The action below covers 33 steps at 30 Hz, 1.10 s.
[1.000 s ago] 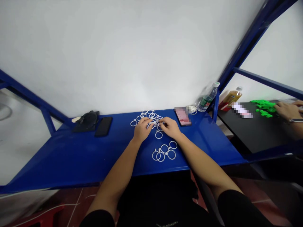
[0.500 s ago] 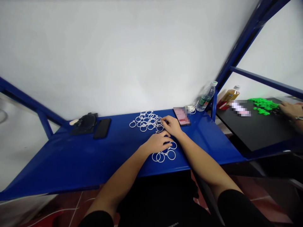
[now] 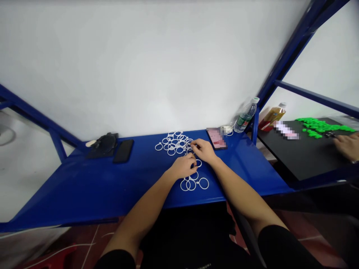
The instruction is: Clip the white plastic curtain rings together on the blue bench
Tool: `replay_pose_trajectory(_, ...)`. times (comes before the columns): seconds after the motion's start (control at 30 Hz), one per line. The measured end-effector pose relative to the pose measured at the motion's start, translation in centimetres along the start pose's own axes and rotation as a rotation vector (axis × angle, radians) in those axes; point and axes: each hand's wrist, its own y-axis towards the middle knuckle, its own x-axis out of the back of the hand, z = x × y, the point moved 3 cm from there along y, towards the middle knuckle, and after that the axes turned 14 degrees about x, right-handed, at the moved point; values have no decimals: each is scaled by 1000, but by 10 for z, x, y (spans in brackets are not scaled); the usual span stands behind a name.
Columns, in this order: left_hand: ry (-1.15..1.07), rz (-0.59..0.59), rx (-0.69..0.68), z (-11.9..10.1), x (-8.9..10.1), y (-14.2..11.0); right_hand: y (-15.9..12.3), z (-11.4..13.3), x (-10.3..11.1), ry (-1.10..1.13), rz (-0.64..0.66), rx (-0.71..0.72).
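Many white rings (image 3: 171,150) are lying on a blue tabletop (image 3: 92,190); left hand (image 3: 183,166) is pinching one, right hand (image 3: 204,149) curling, hold unclear; a bottle (image 3: 276,114) is holding amber liquid.

The desk (image 3: 92,186) is open on its left, from near edge to the black phone (image 3: 123,151). Rings (image 3: 179,144) block the far middle; the bottle (image 3: 246,116) and post (image 3: 255,125) bar the far right.

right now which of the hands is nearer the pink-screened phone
The right hand, just left of the pink-screened phone; the left hand is farther left, closer to the front of the table.
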Motion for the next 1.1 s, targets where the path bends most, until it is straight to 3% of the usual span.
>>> replay_pose_trajectory(0.17, -114, -141, -1, 4, 15, 0, 1, 6, 0, 32, 21, 47)
replay_pose_trajectory(0.3, -423, -272, 102, 18, 28, 2, 2, 17, 3, 152, 49, 143)
replay_pose_trajectory(0.4, -706, -344, 102, 27, 31, 5, 3, 23, 1, 235, 104, 208)
replay_pose_trajectory(0.57, -1045, -364, 96, 29, 31, 8, 3, 23, -2, 196, 130, 143)
replay_pose_trajectory(0.8, -1091, -343, 156, 28, 34, 9, 2, 21, -4, 151, 156, 125)
replay_pose_trajectory(1.1, -1057, -371, 125, 35, 33, 11, -1, 18, -9, 171, 160, 80)
